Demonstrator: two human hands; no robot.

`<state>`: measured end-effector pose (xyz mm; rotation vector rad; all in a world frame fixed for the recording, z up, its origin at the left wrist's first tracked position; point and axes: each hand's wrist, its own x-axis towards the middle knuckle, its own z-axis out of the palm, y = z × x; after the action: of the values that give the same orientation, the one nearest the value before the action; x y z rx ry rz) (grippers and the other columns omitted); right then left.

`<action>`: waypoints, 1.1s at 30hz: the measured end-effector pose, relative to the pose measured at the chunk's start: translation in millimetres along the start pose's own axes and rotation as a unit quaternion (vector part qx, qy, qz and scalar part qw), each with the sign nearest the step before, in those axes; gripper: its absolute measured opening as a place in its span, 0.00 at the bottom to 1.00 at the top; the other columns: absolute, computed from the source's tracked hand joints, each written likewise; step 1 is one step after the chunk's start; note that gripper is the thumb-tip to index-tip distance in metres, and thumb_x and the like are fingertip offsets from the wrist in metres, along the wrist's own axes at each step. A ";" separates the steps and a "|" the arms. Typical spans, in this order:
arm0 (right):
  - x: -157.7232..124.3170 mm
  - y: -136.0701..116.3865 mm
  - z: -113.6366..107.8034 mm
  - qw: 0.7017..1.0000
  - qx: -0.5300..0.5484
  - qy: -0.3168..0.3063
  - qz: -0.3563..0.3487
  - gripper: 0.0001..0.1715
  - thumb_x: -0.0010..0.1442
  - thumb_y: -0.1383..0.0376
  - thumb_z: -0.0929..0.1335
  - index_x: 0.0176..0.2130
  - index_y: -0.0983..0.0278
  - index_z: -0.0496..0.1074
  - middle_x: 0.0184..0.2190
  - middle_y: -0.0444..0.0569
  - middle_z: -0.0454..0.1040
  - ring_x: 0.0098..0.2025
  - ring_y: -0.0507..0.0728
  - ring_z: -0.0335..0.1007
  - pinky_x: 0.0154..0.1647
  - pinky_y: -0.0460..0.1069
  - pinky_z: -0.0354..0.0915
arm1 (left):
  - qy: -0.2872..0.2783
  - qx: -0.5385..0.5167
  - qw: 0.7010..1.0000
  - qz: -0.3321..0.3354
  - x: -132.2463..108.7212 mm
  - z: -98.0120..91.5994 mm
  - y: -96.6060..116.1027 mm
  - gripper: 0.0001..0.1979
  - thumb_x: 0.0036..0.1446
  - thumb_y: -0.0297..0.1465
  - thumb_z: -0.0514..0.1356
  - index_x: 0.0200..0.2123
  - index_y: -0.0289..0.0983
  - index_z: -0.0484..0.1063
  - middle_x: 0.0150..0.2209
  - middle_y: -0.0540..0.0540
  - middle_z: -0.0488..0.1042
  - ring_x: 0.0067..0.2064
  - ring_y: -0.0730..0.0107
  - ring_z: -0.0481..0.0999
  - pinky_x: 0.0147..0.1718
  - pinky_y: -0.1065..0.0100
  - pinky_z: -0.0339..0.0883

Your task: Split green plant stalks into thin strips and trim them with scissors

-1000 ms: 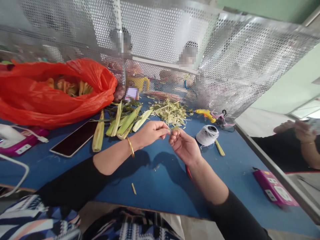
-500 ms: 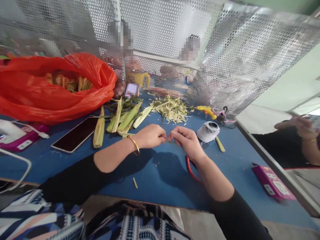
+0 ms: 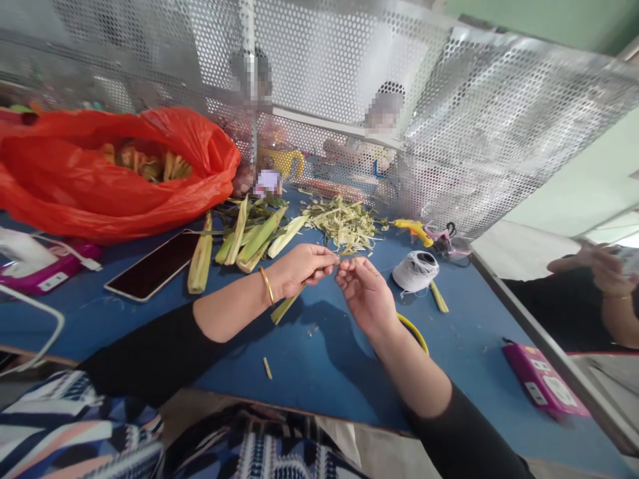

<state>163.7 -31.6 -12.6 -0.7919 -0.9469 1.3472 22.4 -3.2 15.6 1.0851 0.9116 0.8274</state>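
My left hand (image 3: 305, 267) is closed around a narrow green strip of corn husk (image 3: 286, 309), whose lower end hangs below the palm. My right hand (image 3: 368, 294) meets it fingertip to fingertip, thumb and fingers pinched together; whatever lies between them is too small to make out. Beneath my right wrist a yellow curved band (image 3: 414, 331) shows in part, the rest hidden by the forearm. A cone of white thread (image 3: 415, 271) stands just right of that hand. Beyond my hands lie several corn husks (image 3: 259, 236) and a heap of shredded husk (image 3: 344, 223).
A red plastic bag (image 3: 200, 153) with husks inside fills the back left. A phone (image 3: 152, 266) and purple power strips (image 3: 544, 379) lie at the sides. At the back right is a yellow glue gun (image 3: 413, 230), before a perforated metal screen (image 3: 319, 66) with people behind.
The husk strip now hangs out below my left hand. My right hand has turned, showing more of its palm. By my right wrist a yellow band shows where a red one was.
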 end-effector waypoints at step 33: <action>-0.9 -11.8 -7.4 0.891 -0.373 -0.138 -0.217 0.14 0.65 0.60 0.61 0.28 0.60 0.66 0.32 0.49 0.72 0.36 0.55 0.68 0.39 0.52 0.64 | -0.024 -0.121 0.987 -0.108 3.9 -0.2 -7.4 0.12 0.56 0.23 0.59 0.21 0.32 0.68 0.17 0.53 0.63 0.15 0.85 0.58 0.13 0.80 0.50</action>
<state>175.5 -33.1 -5.2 -0.8859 -1.8065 0.6852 24.5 -1.5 7.7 0.7767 0.8478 0.7088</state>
